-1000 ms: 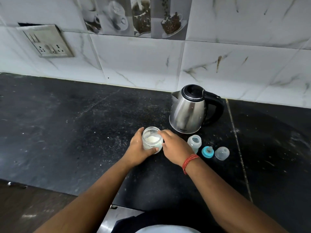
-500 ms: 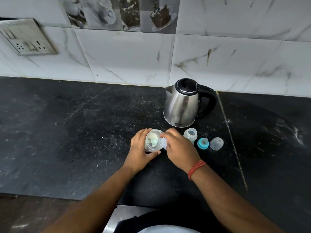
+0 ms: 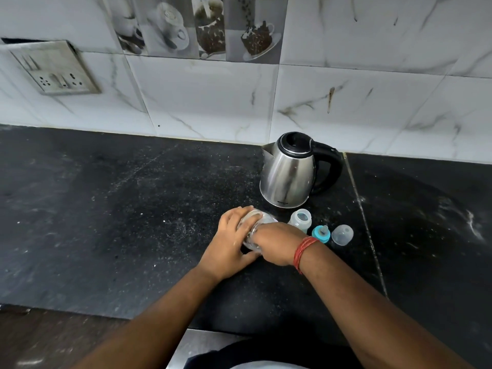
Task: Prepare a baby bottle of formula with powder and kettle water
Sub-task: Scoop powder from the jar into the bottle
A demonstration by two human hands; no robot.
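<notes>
One glass jar sits near the middle of the black counter, tipped over toward the right. Two hands are on it. The left hand wraps its fingers round the jar's left side and grips it. The right hand lies over the jar's right end with its fingers curled down, but what they hold is hidden, so I cannot tell. One red thread band goes round the right wrist.

Just to the right of the jar stands one small baby bottle, upright and with its top open. Right of the bottle lies one teal ring with a teat. Right of that lies one clear cap. These three small things sit in a row, close together but not touching.

Just behind the bottle, farther away, stands one shiny steel kettle with a black lid and a black handle on its right side. Its spout points left.

At the far wall, on the left, there is one switch plate. Four tiles with cup pictures sit high on the wall.
</notes>
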